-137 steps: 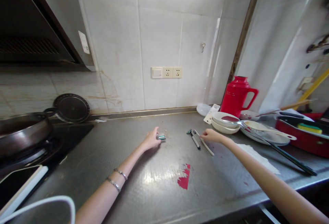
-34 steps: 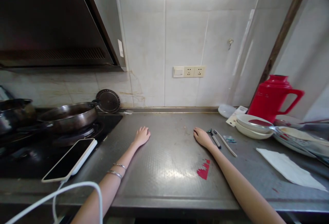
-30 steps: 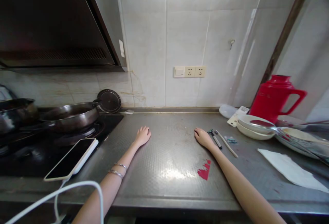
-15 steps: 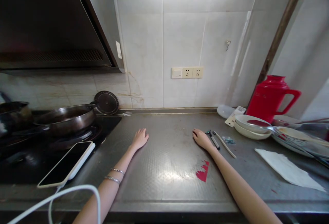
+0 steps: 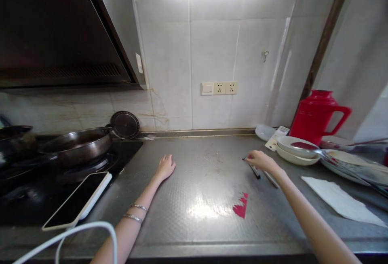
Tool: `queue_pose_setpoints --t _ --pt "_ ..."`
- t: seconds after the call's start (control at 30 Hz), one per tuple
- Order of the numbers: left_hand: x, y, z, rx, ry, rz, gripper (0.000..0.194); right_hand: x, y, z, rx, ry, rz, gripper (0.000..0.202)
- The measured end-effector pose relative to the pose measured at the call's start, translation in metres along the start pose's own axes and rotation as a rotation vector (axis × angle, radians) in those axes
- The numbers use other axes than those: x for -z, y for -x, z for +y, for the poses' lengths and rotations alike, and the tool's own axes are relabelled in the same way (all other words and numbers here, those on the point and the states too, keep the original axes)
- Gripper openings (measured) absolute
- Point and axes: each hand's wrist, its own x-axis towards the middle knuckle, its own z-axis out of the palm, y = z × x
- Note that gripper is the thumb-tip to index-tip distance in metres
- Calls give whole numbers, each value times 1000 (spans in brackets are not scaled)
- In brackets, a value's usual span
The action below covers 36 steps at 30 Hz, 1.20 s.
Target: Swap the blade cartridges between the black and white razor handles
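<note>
My left hand (image 5: 165, 167) lies palm down on the metal counter (image 5: 194, 199), fingers spread a little, holding nothing. On the right, my right hand (image 5: 261, 161) is over a slim dark tool (image 5: 255, 171), its fingertips pinched at the tool's far end. Whether the tool is lifted cannot be made out. Partly under my right wrist is a pale, thin stick (image 5: 271, 179). A jagged red paper piece (image 5: 241, 206) lies on the counter, nearer the front edge than my right hand.
At left, a phone (image 5: 77, 200) with a white cable and a pan (image 5: 79, 144) rest on the black stove. Farther right are stacked bowls (image 5: 295, 157), a red thermos (image 5: 315, 118), plates (image 5: 354, 165) and a white tissue (image 5: 341, 201).
My right hand has moved right from the bare counter onto the dark tool, its fingers now drawn together. My left hand stays in place. The view has shifted slightly.
</note>
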Motion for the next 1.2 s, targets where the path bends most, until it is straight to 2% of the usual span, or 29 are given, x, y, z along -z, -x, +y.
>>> queue_pose_setpoints --t 0.07,0.23,0.4,0.63,1.2 --pt "-1 0 0 -1 -3 3 47 2 5 11 -17 -19 -85 26" --pt "-1 0 1 -7 -7 4 45 -5 13 30 26 67 10 26" --pt "2 2 2 -6 -13 9 43 -20 18 37 -11 117 -116 33" --pt "1 1 1 -10 -18 2 45 -32 18 34 -23 211 -142 32" --pt "1 2 1 -17 3 3 44 -25 28 17 -58 285 -153 33"
